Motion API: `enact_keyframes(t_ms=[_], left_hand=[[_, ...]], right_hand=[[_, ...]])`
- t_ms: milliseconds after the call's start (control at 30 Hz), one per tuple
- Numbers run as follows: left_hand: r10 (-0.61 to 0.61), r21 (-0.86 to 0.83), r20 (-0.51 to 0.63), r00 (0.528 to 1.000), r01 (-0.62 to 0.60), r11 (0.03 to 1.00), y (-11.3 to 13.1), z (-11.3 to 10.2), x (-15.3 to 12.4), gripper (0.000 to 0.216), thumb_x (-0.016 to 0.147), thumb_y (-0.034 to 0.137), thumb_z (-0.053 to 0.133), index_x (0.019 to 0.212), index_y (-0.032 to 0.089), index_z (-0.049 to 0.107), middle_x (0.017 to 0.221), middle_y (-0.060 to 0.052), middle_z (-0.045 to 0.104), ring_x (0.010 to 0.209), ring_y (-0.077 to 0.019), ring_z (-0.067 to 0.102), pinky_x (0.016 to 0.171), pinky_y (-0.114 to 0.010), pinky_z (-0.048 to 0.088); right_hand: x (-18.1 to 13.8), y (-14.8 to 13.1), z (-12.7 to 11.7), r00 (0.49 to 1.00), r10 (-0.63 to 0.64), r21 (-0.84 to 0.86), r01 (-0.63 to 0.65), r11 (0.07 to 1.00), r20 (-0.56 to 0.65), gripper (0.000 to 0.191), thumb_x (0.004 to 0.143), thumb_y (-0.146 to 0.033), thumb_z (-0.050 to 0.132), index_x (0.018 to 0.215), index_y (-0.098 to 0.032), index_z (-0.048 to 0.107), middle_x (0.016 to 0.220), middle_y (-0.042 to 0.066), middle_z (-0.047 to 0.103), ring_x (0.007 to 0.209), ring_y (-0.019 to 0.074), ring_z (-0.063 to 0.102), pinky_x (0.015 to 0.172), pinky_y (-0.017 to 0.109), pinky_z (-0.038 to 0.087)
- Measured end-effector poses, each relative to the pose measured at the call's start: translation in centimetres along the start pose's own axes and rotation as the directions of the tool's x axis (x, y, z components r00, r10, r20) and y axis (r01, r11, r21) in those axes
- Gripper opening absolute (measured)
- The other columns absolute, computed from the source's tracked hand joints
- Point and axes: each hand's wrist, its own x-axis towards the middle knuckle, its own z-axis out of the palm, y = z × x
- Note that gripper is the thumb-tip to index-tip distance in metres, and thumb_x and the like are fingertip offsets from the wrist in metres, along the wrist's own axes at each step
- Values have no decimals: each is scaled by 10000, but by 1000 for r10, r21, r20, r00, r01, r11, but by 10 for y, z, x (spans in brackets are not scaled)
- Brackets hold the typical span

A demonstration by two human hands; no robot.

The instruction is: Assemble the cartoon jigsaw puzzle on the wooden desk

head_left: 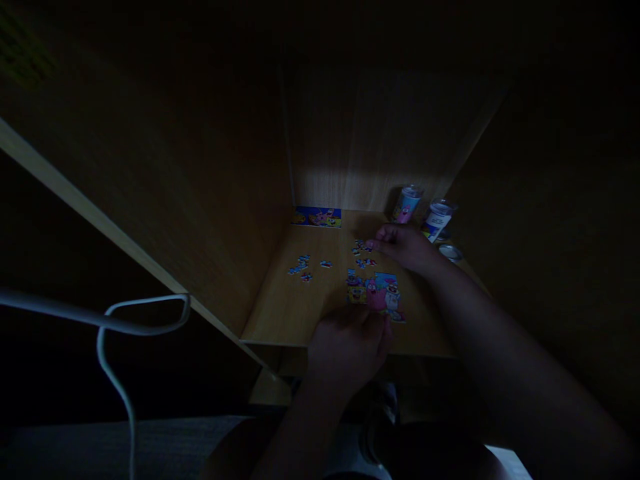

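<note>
A partly joined jigsaw puzzle [376, 293] with cartoon figures lies near the front of the wooden shelf. My left hand [350, 343] rests at its lower edge with the fingers curled in, covering part of it; anything between them is hidden. Beyond the puzzle, my right hand [403, 245] reaches in from the right, its fingers bent and the fingertips down at a small group of loose jigsaw pieces [357, 251]. Whether those fingers grip a piece is too dark to see. More pieces [366, 263] lie between that group and the puzzle.
Scattered jigsaw pieces [300, 265] and a single piece [326, 264] lie to the left. A cartoon picture strip [317, 217] sits at the back. Two clear-topped canisters [407, 203] [438, 219] and a round lid [451, 253] stand right. A white cable [145, 329] hangs left.
</note>
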Motion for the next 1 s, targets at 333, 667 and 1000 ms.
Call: enact_keyframes(t_ms=[333,667,1000], left_hand=[[2,3,-12,1000,-2,1000,-1,1,-1,228,1010,271,645,788,222,663,745,-12,673,650,-190,635,599,-364,468],[-3,-11,-12,1000,3,1000,0,0,0,219,1009,266,641,799,213,673,745,-11,675,660,-186,645,597,-353,463],[-5,-8,-15,1000,5,1000,1,-2,0,224,991,259,668,770,218,658,738,-6,670,664,-189,648,606,-363,466]], right_hand=[[1,-1,4,1000,-1,269,-5,963,23,355,829,-521,801,881,-237,594,814,4,726,599,150,576,565,292,459],[4,8,4,995,-84,-27,82,996,-53,219,885,-423,725,862,-230,625,804,26,714,717,188,629,662,314,474],[10,23,-5,941,-145,-52,135,989,-306,124,966,-325,626,1048,-233,637,941,60,787,868,223,737,835,368,561]])
